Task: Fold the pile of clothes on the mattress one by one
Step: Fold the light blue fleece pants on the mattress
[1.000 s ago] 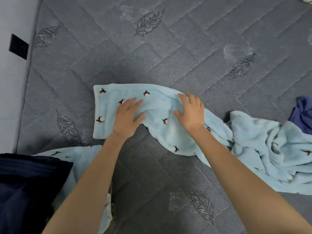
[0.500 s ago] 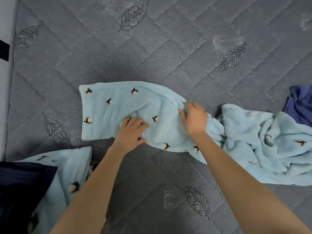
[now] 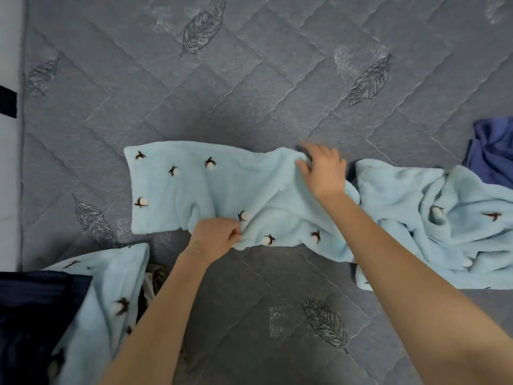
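**A:** Where is the piece I'm working on?

**B:** From my feed, the pale blue fleece garment (image 3: 222, 190) lies flat across the middle of the grey quilted mattress (image 3: 249, 93), its squared end to the left.

**A:** And the 2 hands?

**B:** My left hand (image 3: 215, 238) is at the near edge, fingers curled, pinching the cloth. My right hand (image 3: 323, 170) lies on the far edge with the thumb against the fleece. The fingers are blurred, so I cannot tell whether it grips.

**A:** What else?

**B:** A bunched pale blue heap (image 3: 444, 218) is just right of my right forearm, with a purple-blue cloth (image 3: 494, 151) beyond it. Lower left, 1 more pale blue piece (image 3: 105, 287) lies against a navy cloth (image 3: 33, 315).
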